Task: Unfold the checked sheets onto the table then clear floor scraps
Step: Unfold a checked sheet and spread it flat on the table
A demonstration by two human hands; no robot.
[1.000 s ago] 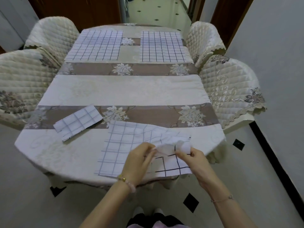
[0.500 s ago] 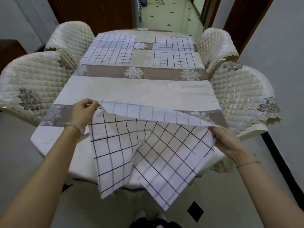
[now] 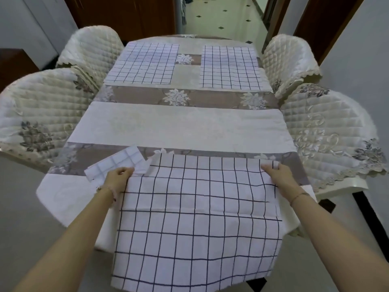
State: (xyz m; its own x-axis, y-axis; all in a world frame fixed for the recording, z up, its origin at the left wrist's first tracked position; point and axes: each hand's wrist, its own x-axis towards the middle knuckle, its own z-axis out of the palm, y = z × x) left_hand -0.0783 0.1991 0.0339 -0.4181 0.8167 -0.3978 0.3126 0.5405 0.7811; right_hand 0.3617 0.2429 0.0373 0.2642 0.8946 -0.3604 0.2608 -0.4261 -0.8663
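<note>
While the left hand (image 3: 119, 178) pinches its upper left corner and the right hand (image 3: 277, 172) pinches its upper right corner, the opened sheet (image 3: 195, 218) lies on the near end of the table (image 3: 179, 125), its lower part hanging over the edge. Four checked sheets show in all: this one, a folded sheet (image 3: 115, 163) touching the left hand, and two spread flat at the far end, the far-left sheet (image 3: 145, 64) and the far-right sheet (image 3: 230, 68). Four quilted chairs (image 3: 42, 106) stand two to a side.

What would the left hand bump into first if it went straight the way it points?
Probably the small folded sheet. The left hand, holding a corner of the big open sheet, points forward and right, and the folded one lies just ahead, maybe already touching.
</note>
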